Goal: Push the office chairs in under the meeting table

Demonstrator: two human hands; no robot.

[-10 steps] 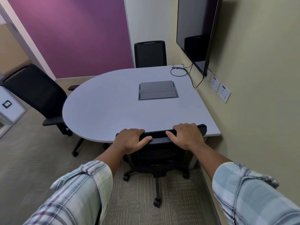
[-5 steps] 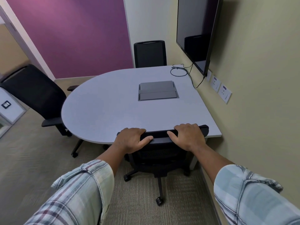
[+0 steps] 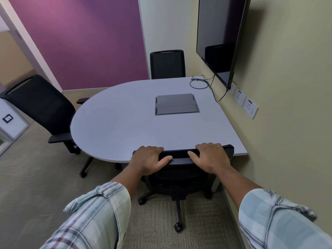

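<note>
Wall-mounted dark screen [image 3: 220, 36], looped black cable [image 3: 200, 83], wall sockets [image 3: 245, 102], purple wall [image 3: 80, 38]

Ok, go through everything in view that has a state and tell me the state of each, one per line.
Near chair: pushed in, backrest top at the table edge.
Left hand: gripping the backrest top.
Right hand: gripping the backrest top.
Left chair: angled, seat outside the table.
Far chair: upright, behind the table's far edge.
Table hatch: closed.
Wall screen: off.
Cable: coiled on the table.
</note>
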